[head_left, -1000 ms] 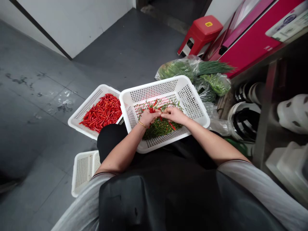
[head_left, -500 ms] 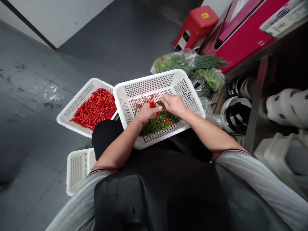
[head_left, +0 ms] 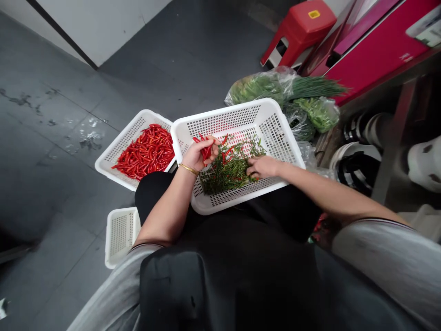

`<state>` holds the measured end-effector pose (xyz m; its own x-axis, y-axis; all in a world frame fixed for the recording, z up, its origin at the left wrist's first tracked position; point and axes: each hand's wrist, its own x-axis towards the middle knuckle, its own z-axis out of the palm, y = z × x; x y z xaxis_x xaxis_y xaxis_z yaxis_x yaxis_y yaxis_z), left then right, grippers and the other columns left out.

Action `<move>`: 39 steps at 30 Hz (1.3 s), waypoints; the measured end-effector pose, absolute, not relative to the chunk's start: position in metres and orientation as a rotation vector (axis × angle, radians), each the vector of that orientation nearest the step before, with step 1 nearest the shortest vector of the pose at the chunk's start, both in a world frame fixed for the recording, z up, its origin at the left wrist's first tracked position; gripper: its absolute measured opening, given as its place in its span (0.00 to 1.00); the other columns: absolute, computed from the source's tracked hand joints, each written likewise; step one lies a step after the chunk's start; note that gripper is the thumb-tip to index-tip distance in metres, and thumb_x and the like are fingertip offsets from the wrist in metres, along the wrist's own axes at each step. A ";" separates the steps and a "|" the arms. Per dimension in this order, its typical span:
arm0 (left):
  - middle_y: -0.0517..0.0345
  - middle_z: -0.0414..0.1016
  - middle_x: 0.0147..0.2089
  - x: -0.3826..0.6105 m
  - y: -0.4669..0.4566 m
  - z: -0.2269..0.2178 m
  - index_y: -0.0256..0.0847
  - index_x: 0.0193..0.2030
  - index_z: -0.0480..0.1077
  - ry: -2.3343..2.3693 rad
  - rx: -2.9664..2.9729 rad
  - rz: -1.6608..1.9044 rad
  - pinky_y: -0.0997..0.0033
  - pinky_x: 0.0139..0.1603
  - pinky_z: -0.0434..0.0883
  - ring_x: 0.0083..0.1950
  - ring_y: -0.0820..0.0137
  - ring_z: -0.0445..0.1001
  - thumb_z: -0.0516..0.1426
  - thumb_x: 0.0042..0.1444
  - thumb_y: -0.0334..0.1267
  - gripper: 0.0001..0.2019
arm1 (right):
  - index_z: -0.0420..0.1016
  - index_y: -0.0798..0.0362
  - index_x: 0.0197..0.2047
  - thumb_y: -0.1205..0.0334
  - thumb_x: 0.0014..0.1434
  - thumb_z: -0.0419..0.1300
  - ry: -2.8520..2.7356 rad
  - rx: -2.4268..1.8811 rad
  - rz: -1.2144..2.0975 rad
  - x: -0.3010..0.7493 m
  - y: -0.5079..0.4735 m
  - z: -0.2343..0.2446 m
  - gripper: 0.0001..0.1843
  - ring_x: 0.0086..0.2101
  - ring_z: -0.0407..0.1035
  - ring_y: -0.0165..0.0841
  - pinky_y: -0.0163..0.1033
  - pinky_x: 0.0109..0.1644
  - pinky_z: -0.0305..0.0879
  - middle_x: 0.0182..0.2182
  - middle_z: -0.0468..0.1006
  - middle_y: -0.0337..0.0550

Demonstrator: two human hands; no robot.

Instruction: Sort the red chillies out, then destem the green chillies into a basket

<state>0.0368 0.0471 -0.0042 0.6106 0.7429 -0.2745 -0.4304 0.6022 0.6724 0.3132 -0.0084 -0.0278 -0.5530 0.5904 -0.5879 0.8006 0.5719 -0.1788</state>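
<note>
My left hand [head_left: 199,154], with a gold bangle at the wrist, is closed around several red chillies [head_left: 206,151] above the left side of a white perforated basket [head_left: 233,208] on my lap. Green chilli stems [head_left: 229,172] with some loose red chillies among them lie in this basket. At the right edge of the stems is my right hand [head_left: 264,167]. Its fingers curl down into the pile, and what they grip is hidden. A second white basket [head_left: 113,172], to the left, holds a heap of red chillies [head_left: 148,151].
Another white basket [head_left: 120,234] sits on the floor at lower left. Bagged green vegetables [head_left: 258,87] lie beyond the lap basket. A red stool [head_left: 303,30] stands farther back, and a shelf with white containers [head_left: 427,161] is at right.
My hands were close together over the stems. Now the left hand has moved left and turned up with its red chillies, while the right hand has come down to the right side of the stems.
</note>
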 end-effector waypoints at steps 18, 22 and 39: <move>0.70 0.55 0.14 0.058 0.039 -0.022 0.37 0.24 0.64 0.884 0.712 0.659 0.79 0.12 0.44 0.13 0.82 0.54 0.68 0.42 0.45 0.18 | 0.80 0.54 0.39 0.62 0.60 0.57 2.072 1.594 -0.588 0.307 0.034 -0.027 0.11 0.38 0.72 0.39 0.41 0.40 0.64 0.39 0.80 0.50; 0.69 0.57 0.13 0.059 0.043 -0.024 0.36 0.26 0.66 0.923 0.643 0.706 0.79 0.11 0.45 0.13 0.80 0.57 0.66 0.43 0.46 0.17 | 0.78 0.52 0.48 0.55 0.66 0.50 2.220 1.693 -0.469 0.276 0.029 -0.034 0.18 0.42 0.72 0.41 0.42 0.42 0.65 0.47 0.77 0.53; 0.69 0.60 0.14 0.067 0.036 -0.025 0.39 0.27 0.62 0.980 0.733 0.852 0.79 0.13 0.48 0.12 0.82 0.55 0.67 0.45 0.48 0.19 | 0.78 0.55 0.39 0.55 0.64 0.54 2.406 2.047 -1.146 0.245 0.037 -0.016 0.15 0.29 0.70 0.29 0.34 0.36 0.63 0.30 0.78 0.42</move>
